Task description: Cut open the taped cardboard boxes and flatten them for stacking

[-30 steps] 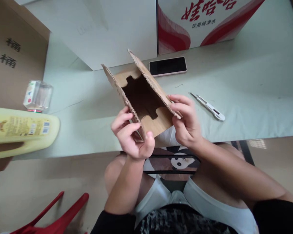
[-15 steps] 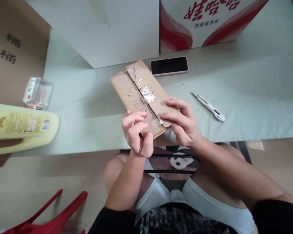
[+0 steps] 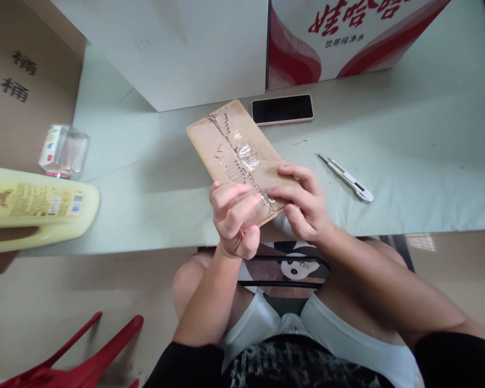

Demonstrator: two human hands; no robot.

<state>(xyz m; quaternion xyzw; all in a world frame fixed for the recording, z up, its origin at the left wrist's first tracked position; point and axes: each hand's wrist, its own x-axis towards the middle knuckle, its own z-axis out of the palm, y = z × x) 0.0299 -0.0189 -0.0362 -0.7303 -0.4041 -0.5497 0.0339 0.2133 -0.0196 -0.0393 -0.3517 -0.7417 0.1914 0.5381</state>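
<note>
A flat brown cardboard box (image 3: 242,145) is tilted above the table's front edge, one corner pointing up and left. Shiny clear tape and rows of torn marks run along the seam between its two flaps, which lie nearly edge to edge. My left hand (image 3: 234,215) is closed on the lower left side, fingers bent over the top face. On the lower right, my right hand (image 3: 307,202) grips the box with its fingers on the flap. A white utility knife (image 3: 347,178) lies to the right of my right hand, touched by neither hand.
Beyond the box lies a phone (image 3: 283,109), in front of a white carton (image 3: 210,54) and a red-and-white carton (image 3: 331,48). At left are a clear bottle (image 3: 67,151), a yellow jug (image 3: 60,207) and a brown carton (image 3: 28,108). A red stool (image 3: 84,366) stands below.
The gap along the seam has narrowed, with the flaps pressed flatter. My left hand has shifted right and further over the box. My right hand has hardly moved.
</note>
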